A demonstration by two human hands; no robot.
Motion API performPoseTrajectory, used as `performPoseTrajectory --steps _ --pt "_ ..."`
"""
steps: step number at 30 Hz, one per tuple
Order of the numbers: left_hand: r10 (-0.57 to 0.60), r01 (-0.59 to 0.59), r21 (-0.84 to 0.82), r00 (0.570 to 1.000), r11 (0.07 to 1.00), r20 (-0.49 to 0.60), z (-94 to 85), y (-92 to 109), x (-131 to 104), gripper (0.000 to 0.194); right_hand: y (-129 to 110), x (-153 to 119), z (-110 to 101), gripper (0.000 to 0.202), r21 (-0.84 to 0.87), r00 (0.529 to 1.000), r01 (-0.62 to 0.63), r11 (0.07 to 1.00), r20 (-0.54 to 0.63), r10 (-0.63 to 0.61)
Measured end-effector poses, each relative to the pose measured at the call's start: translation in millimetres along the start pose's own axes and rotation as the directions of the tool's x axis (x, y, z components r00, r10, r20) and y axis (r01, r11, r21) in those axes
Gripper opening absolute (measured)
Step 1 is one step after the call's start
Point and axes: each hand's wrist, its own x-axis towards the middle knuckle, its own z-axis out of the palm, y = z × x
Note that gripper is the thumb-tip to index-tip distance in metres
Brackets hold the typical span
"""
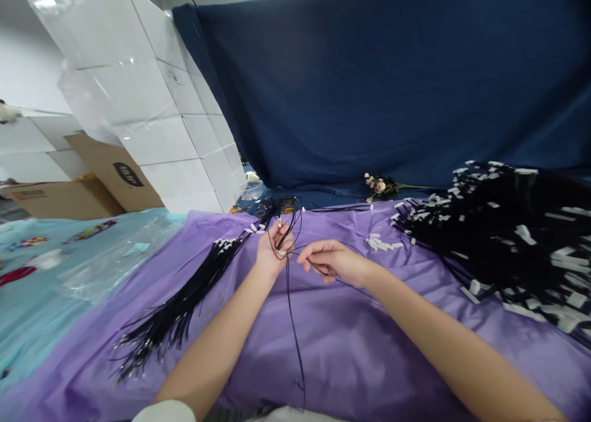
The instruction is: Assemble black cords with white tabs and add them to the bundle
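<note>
Above the purple cloth, my left hand (273,250) is closed around thin black cords (290,299) with white ends. Loops of them stick out above its fingers, and long strands hang down toward me. Just to its right, my right hand (339,262) pinches a single black cord that runs across from the left hand; its tail trails off to the lower right. To the left of my left forearm lies a long bundle of black cords (198,280) with white tags at its top. A small pile of white tags (382,243) sits beyond my right hand.
A large heap of white-tagged black cords (498,237) covers the right side of the purple cloth (351,348). Artificial flowers (381,185) lie at the back before a blue curtain (392,83). White boxes (152,96), a cardboard box (115,170) and a plastic bag (115,262) are on the left.
</note>
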Motion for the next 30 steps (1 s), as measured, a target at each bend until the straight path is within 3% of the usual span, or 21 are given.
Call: performPoseTrajectory --steps 6,11,16,18,20,23,25,27,30 --pt "-0.04 0.041 0.043 0.999 0.998 -0.021 2.0 0.0 -2.0 0.019 -4.3 -2.1 -6.9 0.022 0.273 0.995 0.102 0.956 -0.029 -0.098" --pt "-0.058 0.059 0.05 0.998 0.997 -0.022 3.3 -0.8 -3.2 0.019 -6.3 0.7 -11.8 0.028 0.348 0.969 0.19 0.918 -0.215 -0.119" --pt "-0.041 0.043 0.03 0.997 0.999 -0.059 4.9 -1.3 -3.1 0.011 -14.4 3.7 -17.2 0.027 0.324 0.915 0.246 0.914 -0.388 -0.109" --pt "-0.03 0.034 0.047 0.995 0.998 -0.097 6.3 -1.9 -3.5 0.009 -16.7 4.7 -20.7 0.027 0.287 0.867 0.307 0.908 -0.478 -0.142" --pt "0.003 0.007 0.061 0.987 0.998 -0.159 7.3 -2.7 -3.3 0.009 -16.4 6.4 -25.5 0.028 0.198 0.785 0.365 0.91 -0.59 -0.186" --pt "0.088 -0.072 0.07 0.962 0.995 -0.259 5.9 -3.9 -0.7 0.011 -11.2 10.9 -33.2 0.034 -0.052 0.58 0.412 0.91 -0.755 -0.305" --pt "0.133 -0.118 0.067 0.934 0.991 -0.332 3.3 -4.6 2.2 0.013 -7.4 14.0 -36.1 0.036 -0.213 0.461 0.439 0.873 -0.78 -0.422" --pt "0.159 -0.139 0.078 0.898 0.987 -0.41 0.5 -5.5 4.5 0.016 -5.4 15.7 -35.4 0.035 -0.29 0.421 0.493 0.82 -0.746 -0.517" --pt "0.202 -0.154 0.142 0.869 0.978 -0.452 -1.9 -7.5 5.5 0.016 -5.8 14.3 -28.9 0.029 -0.246 0.481 0.571 0.784 -0.673 -0.562"
